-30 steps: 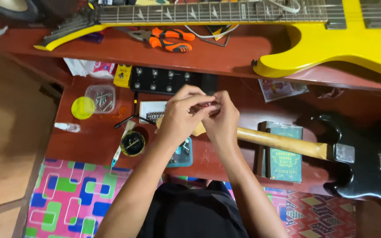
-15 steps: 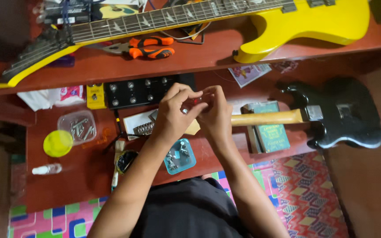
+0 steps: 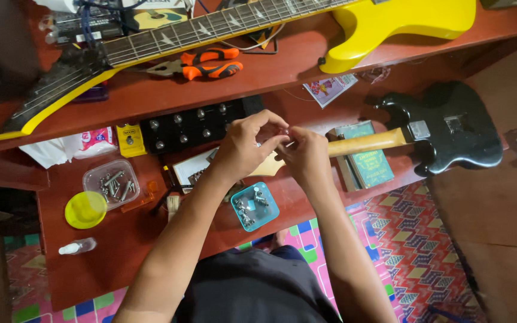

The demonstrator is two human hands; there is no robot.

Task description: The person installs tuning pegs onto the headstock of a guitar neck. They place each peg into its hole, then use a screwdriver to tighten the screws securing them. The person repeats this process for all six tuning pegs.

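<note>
Beside yellow packet (image 3: pixel 130 139), left hand (image 3: pixel 243 149) and right hand (image 3: pixel 306 157), grips pinching tiny part (image 3: pixel 289 133).

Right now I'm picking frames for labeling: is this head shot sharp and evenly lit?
Head view: mostly sharp; the tiny part pinched between left hand and right hand is too small to resolve. Soft, even light, mild sheen on the yellow guitar, dark left corner, slight wide-angle bowing.

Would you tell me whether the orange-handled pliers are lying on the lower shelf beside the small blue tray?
No, the orange-handled pliers lie on the upper shelf under the yellow guitar's neck.
</note>
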